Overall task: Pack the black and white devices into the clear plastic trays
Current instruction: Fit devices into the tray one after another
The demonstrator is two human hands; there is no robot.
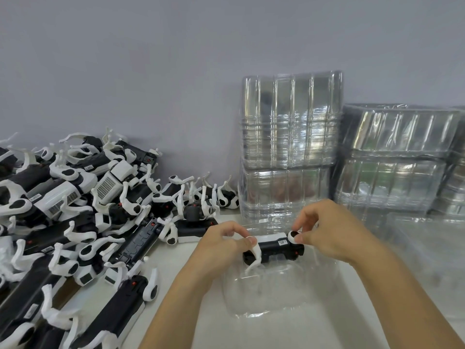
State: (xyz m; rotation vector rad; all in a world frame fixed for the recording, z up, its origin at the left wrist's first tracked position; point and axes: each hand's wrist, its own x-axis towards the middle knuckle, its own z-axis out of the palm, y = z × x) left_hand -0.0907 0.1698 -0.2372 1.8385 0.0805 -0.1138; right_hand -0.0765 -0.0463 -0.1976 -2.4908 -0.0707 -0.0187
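A black and white device point(275, 249) lies across the far end of a clear plastic tray point(266, 295) on the white table. My left hand point(221, 244) pinches the white curved arm at the device's left end. My right hand point(327, 233) pinches the round white and black knob at its right end. Both hands hold the device just above or in the tray's cavity; I cannot tell whether it is seated.
A big heap of black and white devices point(75, 222) covers the table's left side. Stacks of clear trays point(289, 152) lean against the grey wall behind, with more stacks point(397, 159) at the right. Another clear tray point(427, 260) lies at the right.
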